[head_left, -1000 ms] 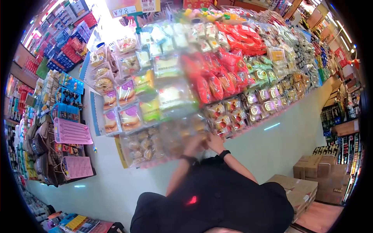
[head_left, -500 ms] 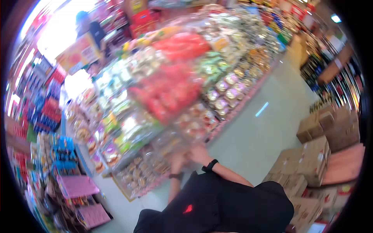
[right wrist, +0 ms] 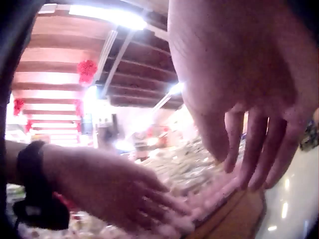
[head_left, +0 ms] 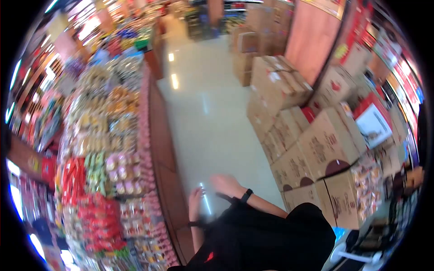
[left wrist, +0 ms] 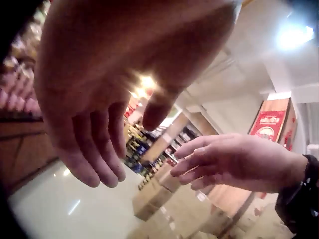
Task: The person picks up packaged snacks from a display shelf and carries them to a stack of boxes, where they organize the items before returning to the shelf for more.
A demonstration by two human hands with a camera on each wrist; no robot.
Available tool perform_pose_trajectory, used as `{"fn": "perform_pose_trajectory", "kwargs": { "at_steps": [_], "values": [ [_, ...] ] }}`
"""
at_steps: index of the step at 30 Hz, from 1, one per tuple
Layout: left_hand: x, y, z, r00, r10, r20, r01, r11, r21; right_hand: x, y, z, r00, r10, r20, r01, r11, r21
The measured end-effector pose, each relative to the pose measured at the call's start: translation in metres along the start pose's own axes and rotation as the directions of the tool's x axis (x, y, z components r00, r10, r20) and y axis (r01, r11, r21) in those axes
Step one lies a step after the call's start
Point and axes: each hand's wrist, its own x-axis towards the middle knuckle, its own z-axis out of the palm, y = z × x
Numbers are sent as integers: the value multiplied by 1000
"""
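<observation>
Our left hand (head_left: 195, 203) has loosely bent, slightly parted fingers, holding nothing; our right hand (head_left: 227, 185) is likewise empty, its fingers relaxed. Left of the left fingers is the long brown wooden-sided stand (head_left: 162, 149), bearing shiny red plastic packets (head_left: 97, 221); beyond the right fingers, stacked brown cardboard cartons (head_left: 325, 144). We'd best keep our fingers loose and clear of the stand's edge.
</observation>
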Motion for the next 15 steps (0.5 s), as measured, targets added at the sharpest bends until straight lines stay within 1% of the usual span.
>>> {"fn": "perform_pose_trajectory", "kwargs": {
  "at_steps": [1, 3, 4, 5, 6, 8, 9, 11, 13, 14, 15],
  "values": [
    [17, -7, 27, 997, -62, 52, 61, 998, 18, -7, 21, -22, 998, 58, -32, -59, 998, -11],
    [39, -8, 80, 974, -71, 215, 56, 995, 77, -28, 53, -68, 970, 109, -218, -95, 993, 75],
    [48, -9, 107, 953, -77, 294, 49, 994, 101, -41, 67, -91, 942, 132, -309, -102, 989, 112],
    [58, -12, 133, 931, -75, 357, 31, 991, 129, -55, 79, -114, 920, 210, -330, -187, 977, 101],
    [67, -6, 153, 889, -52, 456, -41, 980, 193, -68, 81, -138, 878, 241, -414, -211, 970, 117],
    [86, -3, 185, 780, -19, 625, -215, 931, 296, -95, 89, -171, 774, 279, -568, -227, 960, 163],
    [79, 19, 205, 758, -76, 648, -165, 939, 302, -107, 94, -187, 711, 372, -597, -331, 926, 183],
    [76, 47, 239, 712, -104, 694, -134, 950, 281, -129, 106, -212, 558, 538, -632, -515, 822, 245],
    [86, 48, 267, 655, -130, 745, -88, 965, 246, -152, 137, -229, 418, 547, -725, -559, 784, 269],
    [99, 41, 278, 634, -160, 757, -85, 958, 274, -160, 158, -232, 343, 538, -770, -568, 771, 286],
    [103, 50, 292, 609, -197, 769, -69, 952, 298, -166, 165, -240, 271, 519, -811, -539, 780, 319]
  ]
}}
